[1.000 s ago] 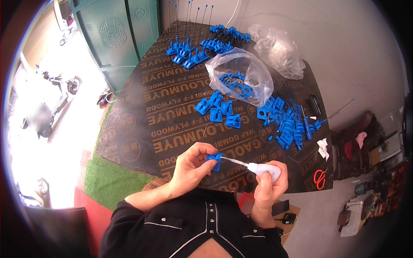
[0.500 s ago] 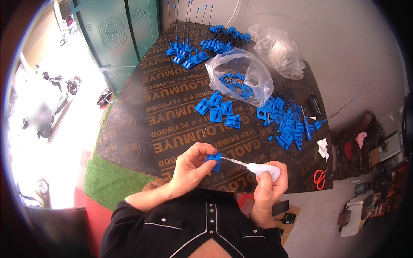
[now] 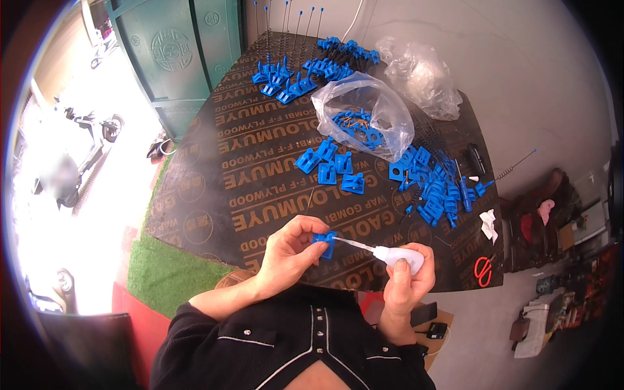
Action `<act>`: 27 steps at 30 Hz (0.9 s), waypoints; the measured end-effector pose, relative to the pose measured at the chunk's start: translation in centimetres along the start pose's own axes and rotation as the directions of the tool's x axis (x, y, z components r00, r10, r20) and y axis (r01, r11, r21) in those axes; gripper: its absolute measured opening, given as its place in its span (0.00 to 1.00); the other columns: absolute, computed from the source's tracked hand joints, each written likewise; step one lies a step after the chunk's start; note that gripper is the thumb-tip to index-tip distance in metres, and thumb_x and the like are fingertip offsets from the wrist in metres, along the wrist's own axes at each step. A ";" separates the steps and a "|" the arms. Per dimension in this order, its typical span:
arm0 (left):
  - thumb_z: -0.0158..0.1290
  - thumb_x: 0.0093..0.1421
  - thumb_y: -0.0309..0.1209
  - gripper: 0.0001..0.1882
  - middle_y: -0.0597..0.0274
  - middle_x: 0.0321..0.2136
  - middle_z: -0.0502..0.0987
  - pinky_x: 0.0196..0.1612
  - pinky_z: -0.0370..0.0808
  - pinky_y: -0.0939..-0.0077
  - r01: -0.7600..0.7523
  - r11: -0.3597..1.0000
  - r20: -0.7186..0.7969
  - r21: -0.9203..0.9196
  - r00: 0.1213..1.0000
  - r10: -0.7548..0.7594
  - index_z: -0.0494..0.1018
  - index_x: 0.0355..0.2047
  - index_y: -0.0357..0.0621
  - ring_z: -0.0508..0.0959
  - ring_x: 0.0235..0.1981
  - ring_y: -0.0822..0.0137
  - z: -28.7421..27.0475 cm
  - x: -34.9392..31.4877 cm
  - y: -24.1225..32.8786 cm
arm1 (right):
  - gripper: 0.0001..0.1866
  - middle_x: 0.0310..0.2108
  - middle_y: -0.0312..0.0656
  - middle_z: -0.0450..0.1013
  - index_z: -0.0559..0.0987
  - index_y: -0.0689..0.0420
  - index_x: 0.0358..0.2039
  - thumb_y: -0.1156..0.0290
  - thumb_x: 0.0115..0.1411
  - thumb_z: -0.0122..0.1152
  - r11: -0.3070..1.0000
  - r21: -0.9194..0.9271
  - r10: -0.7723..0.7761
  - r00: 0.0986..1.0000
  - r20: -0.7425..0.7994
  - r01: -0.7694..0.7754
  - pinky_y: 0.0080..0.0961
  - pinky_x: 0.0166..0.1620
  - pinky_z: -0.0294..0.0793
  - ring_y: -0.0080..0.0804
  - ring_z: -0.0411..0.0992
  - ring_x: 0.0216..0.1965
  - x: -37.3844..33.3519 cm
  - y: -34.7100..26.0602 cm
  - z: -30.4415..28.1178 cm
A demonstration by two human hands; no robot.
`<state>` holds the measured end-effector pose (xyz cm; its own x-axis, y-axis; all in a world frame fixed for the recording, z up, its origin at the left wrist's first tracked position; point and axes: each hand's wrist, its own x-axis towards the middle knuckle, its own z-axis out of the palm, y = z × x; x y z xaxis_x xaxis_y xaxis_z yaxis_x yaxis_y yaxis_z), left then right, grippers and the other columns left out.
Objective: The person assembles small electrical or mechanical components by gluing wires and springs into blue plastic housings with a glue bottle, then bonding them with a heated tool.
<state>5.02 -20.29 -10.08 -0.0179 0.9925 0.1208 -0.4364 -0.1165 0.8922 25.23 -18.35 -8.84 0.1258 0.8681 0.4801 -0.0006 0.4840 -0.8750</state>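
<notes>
My left hand (image 3: 286, 257) pinches a small blue plastic part (image 3: 329, 249) between thumb and fingers, just above the table's near edge. In my right hand (image 3: 407, 286) is a white squeeze bottle (image 3: 396, 257), held on its side. Its long, thin, clear nozzle points left, and the tip meets the top of the blue part or sits very close to it. Beyond my hands several similar blue parts (image 3: 326, 171) lie in a small group. Whether any liquid comes from the nozzle is too small to tell.
On the dark plywood table (image 3: 195, 175) stand an open plastic bag (image 3: 390, 123) of blue parts, a blue heap (image 3: 434, 192), and finished-looking pieces with upright springy wires (image 3: 279, 81). Red scissors (image 3: 482, 271) and crumpled tissue (image 3: 489, 225) lie right. A clear bag (image 3: 422, 81) rests behind.
</notes>
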 end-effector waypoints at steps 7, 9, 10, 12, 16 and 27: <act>0.52 0.59 0.16 0.12 0.65 0.43 0.69 0.31 0.72 0.89 -0.006 1.000 0.002 0.006 1.000 0.006 0.69 0.43 0.36 0.73 0.36 0.80 -0.1 0.0 0.0 | 0.15 0.28 0.36 0.70 0.71 0.64 0.39 0.68 0.56 0.60 1.000 -0.020 -0.015 1.000 0.016 0.015 0.08 0.24 0.64 0.15 0.66 0.23 0.0 0.1 -0.2; 0.51 0.59 0.16 0.12 0.65 0.43 0.69 0.31 0.72 0.89 -0.013 1.000 0.005 0.007 1.000 0.013 0.69 0.43 0.36 0.74 0.36 0.80 -0.1 0.0 0.0 | 0.15 0.28 0.37 0.70 0.71 0.64 0.39 0.68 0.56 0.60 1.000 -0.026 -0.018 1.000 0.015 0.018 0.08 0.24 0.64 0.15 0.66 0.23 0.0 0.1 -0.2; 0.51 0.59 0.16 0.12 0.65 0.43 0.69 0.31 0.72 0.89 -0.012 1.000 0.005 0.007 1.000 0.012 0.69 0.43 0.36 0.74 0.36 0.80 -0.1 0.0 0.0 | 0.15 0.28 0.37 0.71 0.71 0.64 0.39 0.68 0.56 0.60 0.999 -0.027 -0.021 1.000 0.010 0.021 0.08 0.24 0.64 0.16 0.67 0.24 0.0 0.1 -0.1; 0.51 0.59 0.16 0.12 0.65 0.43 0.69 0.31 0.72 0.89 -0.016 1.000 0.003 0.017 1.000 0.016 0.69 0.43 0.36 0.74 0.36 0.80 -0.1 0.0 -0.1 | 0.16 0.28 0.37 0.71 0.71 0.64 0.40 0.68 0.56 0.60 0.999 -0.028 -0.025 1.000 0.005 0.025 0.08 0.24 0.64 0.16 0.67 0.24 0.0 0.1 -0.1; 0.51 0.59 0.16 0.12 0.65 0.43 0.69 0.31 0.72 0.88 -0.017 1.000 0.005 0.014 1.000 0.017 0.69 0.43 0.36 0.74 0.36 0.80 -0.2 0.0 -0.2 | 0.16 0.29 0.37 0.71 0.71 0.64 0.40 0.68 0.55 0.61 1.000 -0.023 -0.021 1.000 0.003 0.021 0.08 0.24 0.64 0.16 0.67 0.24 0.0 0.1 -0.1; 0.52 0.59 0.16 0.12 0.65 0.43 0.69 0.31 0.72 0.88 -0.003 1.000 0.004 0.014 1.000 0.003 0.69 0.43 0.36 0.74 0.36 0.80 -0.2 0.0 0.0 | 0.15 0.28 0.36 0.70 0.71 0.64 0.39 0.68 0.56 0.60 1.000 0.012 0.001 1.000 0.011 -0.001 0.09 0.23 0.61 0.15 0.64 0.22 0.0 0.2 0.0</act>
<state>4.90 -20.32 -10.17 -0.0152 0.9920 0.1250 -0.4241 -0.1196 0.8977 25.23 -18.28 -8.99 0.1151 0.8697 0.4800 -0.0122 0.4844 -0.8747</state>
